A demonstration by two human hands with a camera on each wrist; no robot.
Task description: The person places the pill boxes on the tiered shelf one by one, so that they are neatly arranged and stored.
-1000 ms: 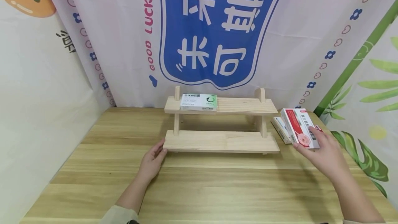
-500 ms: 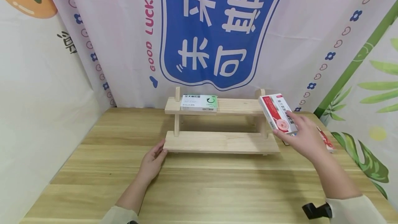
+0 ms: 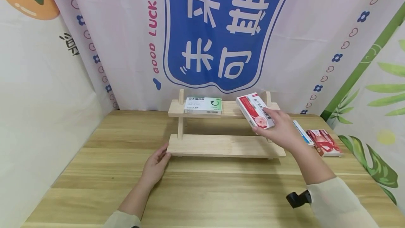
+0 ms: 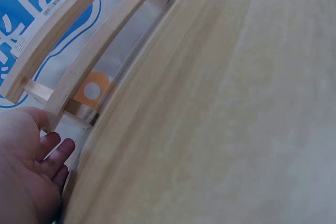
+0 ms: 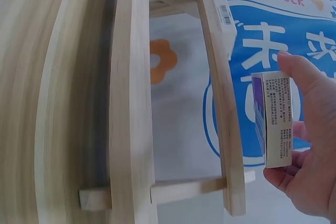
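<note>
My right hand point(image 3: 283, 127) pinches a white and red medicine box point(image 3: 254, 110) by its sides, tilted, in front of the right half of the upper shelf. In the right wrist view the box point(image 5: 276, 119) shows its printed narrow side between thumb and fingers, apart from the wood. My left hand point(image 3: 155, 166) holds the left end of the lower shelf of a two-tier wooden display rack point(image 3: 221, 145). In the left wrist view, thumb and fingers of that hand point(image 4: 31, 166) lie around the board's end. A white and green medicine box point(image 3: 203, 105) lies on the upper shelf's left half.
To the right of the rack, a red medicine box point(image 3: 324, 143) and a white and blue box point(image 3: 303, 133), partly hidden by the right arm, lie on the wooden table point(image 3: 221, 192). A printed cloth point(image 3: 126, 45) hangs behind the rack.
My right hand has carried the white and red box leftward and up from beside the other boxes to the upper shelf, uncovering the red box. My left hand stays at the rack's end.
</note>
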